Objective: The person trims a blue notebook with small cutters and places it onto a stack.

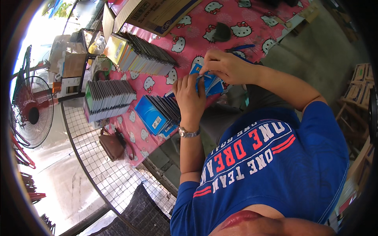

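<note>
A blue notebook [214, 87] lies at the table's near edge, partly hidden beneath my hands. My left hand [191, 93], with a watch on its wrist, is closed over its left side, thumb and fingers near its upper edge. Fingertips of my right hand [225, 67] are pinched together at the same edge, beside the left fingertips. Whatever small thing lies between them is too small to make out. Just beyond my right hand is a blue-handled tool [243, 47], perhaps pliers. Left of my left hand stands a stack of blue spiral notebooks [151, 118].
A pink patterned tablecloth [189, 43] covers the table. It bears spiral notebook stacks [141, 55], another notebook stack [110, 98], a cardboard box [157, 15], a dark rounded object [222, 32] and a brown bag [113, 145]. A fan [33, 114] stands left, past wire mesh [94, 157].
</note>
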Demonstrator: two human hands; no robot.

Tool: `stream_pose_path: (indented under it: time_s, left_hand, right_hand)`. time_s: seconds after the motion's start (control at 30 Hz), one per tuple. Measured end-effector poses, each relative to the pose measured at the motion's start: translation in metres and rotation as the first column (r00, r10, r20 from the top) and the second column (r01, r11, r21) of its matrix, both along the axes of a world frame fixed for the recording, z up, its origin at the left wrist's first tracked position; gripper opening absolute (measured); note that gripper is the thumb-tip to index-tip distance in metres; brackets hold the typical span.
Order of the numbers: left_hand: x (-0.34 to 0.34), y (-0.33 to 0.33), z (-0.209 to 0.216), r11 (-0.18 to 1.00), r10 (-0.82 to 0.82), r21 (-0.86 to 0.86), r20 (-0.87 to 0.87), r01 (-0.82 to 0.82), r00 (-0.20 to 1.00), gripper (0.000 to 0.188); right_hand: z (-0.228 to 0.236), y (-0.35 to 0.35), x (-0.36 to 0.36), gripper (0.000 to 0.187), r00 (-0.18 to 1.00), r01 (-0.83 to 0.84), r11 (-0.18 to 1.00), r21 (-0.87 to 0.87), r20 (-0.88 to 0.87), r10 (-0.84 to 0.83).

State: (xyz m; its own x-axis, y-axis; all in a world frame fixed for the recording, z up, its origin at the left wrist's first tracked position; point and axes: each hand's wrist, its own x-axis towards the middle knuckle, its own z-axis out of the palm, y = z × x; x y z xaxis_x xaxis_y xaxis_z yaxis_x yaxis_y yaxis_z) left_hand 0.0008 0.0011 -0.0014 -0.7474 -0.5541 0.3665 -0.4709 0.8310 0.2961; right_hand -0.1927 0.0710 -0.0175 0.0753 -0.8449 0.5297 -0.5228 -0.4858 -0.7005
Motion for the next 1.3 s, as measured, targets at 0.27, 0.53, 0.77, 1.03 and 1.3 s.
stream_pose_path:
  time_s: [0.27, 0.53, 0.77, 1.03, 1.3]
  left_hand:
    - [0.003, 0.013, 0.005, 0.998, -0.027, -0.054, -0.011, 0.026, 1.000, 0.029]
    - [0.008, 0.012, 0.010, 0.998, -0.055, -0.020, 0.033, 0.056, 0.998, 0.021]
    - [0.010, -0.003, -0.006, 0.996, -0.091, 0.006, -0.029, 0.091, 0.995, 0.010]
    - [0.019, -0.007, -0.002, 0.991, -0.119, 0.060, -0.016, 0.119, 0.993, 0.025]
    - [0.022, -0.002, -0.012, 0.996, 0.092, 0.006, 0.008, -0.092, 0.996, 0.032]
  right_hand:
    - [0.014, 0.004, 0.001, 0.034, 0.997, 0.007, 0.977, 0.214, -0.077, 0.010]
    - [0.027, -0.022, -0.011, 0.034, 0.969, -0.204, 0.930, 0.304, -0.072, 0.236]
    - [-0.114, -0.094, -0.117, 0.067, 0.669, 0.467, 0.840, 0.276, -0.731, -0.132]
    - [-0.072, -0.106, -0.102, 0.068, 0.853, 0.219, 0.773, 0.596, -0.501, 0.145]
    - [0.019, -0.056, -0.035, 0.050, 0.672, -0.741, 0.511, 0.437, 0.496, 0.551]
